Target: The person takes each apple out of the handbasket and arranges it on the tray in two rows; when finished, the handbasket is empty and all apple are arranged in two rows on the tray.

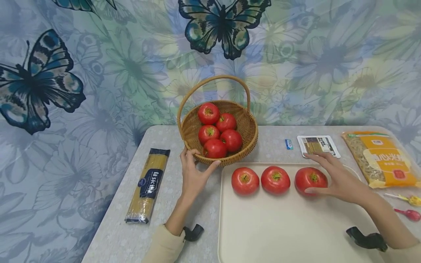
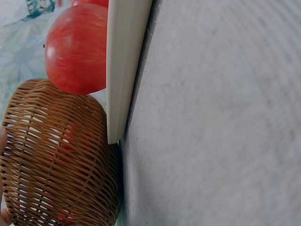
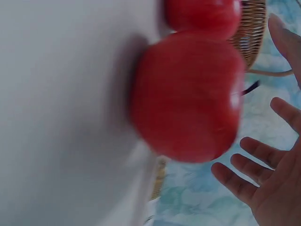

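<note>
My left hand (image 1: 194, 175) holds the near rim of a wicker basket (image 1: 251, 137), its fingers at the rim's left and the thumb along the front. Inside the tilted basket lie several red apples (image 1: 209, 134). Three more apples stand in a row along the far side of a cream tray (image 1: 279, 230): a left one (image 1: 245, 181), a middle one (image 1: 275, 180) and a right one (image 1: 311, 180). Around the right apple spreads my right hand (image 1: 342, 179); in the right wrist view its fingers (image 3: 251, 153) are apart, with a gap to the apple.
Left of the basket lies a pack of spaghetti (image 1: 149, 186). Behind the tray are a small blue packet (image 1: 288, 144) and a flat white-edged pack (image 1: 318, 145). An orange bag (image 1: 383, 159) and two lollipops (image 1: 411, 214) lie at the right. A butterfly-print cloth (image 1: 138, 73) hangs behind.
</note>
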Demonstrator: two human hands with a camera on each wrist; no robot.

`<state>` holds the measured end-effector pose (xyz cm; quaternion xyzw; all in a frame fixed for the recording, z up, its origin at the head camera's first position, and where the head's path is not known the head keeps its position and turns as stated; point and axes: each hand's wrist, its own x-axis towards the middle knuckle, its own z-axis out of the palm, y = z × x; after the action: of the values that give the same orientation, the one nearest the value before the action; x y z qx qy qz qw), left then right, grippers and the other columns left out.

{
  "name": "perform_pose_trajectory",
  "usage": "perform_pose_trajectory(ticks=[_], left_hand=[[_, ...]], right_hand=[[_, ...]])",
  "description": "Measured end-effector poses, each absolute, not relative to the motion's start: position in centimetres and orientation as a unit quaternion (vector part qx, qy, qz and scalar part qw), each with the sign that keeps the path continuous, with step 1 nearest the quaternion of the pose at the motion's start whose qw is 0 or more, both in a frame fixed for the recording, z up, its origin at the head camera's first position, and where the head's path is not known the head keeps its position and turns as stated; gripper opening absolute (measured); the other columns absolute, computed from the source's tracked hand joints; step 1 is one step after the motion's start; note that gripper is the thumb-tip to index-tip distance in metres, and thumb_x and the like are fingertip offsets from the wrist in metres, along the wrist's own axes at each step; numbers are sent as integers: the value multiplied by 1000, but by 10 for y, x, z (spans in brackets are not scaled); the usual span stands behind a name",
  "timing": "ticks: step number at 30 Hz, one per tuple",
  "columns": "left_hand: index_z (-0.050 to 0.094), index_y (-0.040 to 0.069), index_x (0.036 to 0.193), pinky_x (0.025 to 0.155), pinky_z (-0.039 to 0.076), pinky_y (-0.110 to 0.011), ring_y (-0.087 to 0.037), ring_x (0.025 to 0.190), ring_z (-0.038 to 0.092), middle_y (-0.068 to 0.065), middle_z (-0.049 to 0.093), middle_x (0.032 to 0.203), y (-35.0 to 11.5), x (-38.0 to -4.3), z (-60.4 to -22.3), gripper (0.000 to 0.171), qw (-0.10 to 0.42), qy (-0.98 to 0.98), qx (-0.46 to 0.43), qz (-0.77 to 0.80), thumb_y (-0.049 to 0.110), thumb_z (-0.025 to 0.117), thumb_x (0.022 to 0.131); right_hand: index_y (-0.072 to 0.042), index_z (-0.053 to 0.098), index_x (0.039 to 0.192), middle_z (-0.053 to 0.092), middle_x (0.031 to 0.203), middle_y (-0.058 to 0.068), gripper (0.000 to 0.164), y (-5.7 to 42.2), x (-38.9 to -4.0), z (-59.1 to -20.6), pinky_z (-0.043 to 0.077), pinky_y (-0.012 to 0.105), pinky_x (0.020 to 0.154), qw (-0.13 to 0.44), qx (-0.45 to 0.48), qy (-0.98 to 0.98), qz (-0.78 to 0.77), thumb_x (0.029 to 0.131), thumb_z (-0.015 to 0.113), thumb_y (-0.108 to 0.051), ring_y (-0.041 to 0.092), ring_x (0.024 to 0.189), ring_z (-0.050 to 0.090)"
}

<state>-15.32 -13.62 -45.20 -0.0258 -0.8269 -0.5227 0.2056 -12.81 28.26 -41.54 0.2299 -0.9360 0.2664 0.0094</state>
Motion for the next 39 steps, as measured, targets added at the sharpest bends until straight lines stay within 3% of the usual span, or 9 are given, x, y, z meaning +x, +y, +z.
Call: perform_pose_trajectory(ticks=[4,9,17,33,39], left_hand=[[43,13,108,101,48,-49,-34,139,35,-21,22,152,-136,-153,-452,63,209,-827,-27,-521,51,81,75],[43,12,109,100,49,-50,-32,139,35,-22,22,151,-135,-152,-451,63,211,-827,-28,-520,48,83,75],[43,13,108,100,48,-53,-37,140,32,-24,21,152,-133,-150,-452,63,205,-831,-27,-516,48,83,75],[43,11,109,99,49,-53,-37,138,35,-24,23,150,-137,-152,-453,63,209,-830,-28,-516,48,82,75],[43,11,108,98,50,-51,-37,138,35,-21,24,150,-137,-152,-452,62,214,-829,-33,-515,46,83,75]], right_hand=[[-19,38,149,34,147,20,97,263,-147,-395,45,70,88,38,281,-918,276,68,90,-30,41,130,34],[-22,39,149,34,150,15,89,227,-176,-371,45,67,93,25,315,-902,294,74,87,-32,38,135,33],[-18,46,145,43,144,12,77,170,-212,-363,44,58,102,47,379,-866,323,79,84,-27,31,133,40],[-13,45,145,39,147,16,69,75,-307,-326,37,53,110,-14,409,-860,306,86,76,-31,33,136,37],[-20,41,148,34,151,14,71,56,-336,-308,36,49,111,-47,368,-889,270,88,74,-36,32,136,39]])
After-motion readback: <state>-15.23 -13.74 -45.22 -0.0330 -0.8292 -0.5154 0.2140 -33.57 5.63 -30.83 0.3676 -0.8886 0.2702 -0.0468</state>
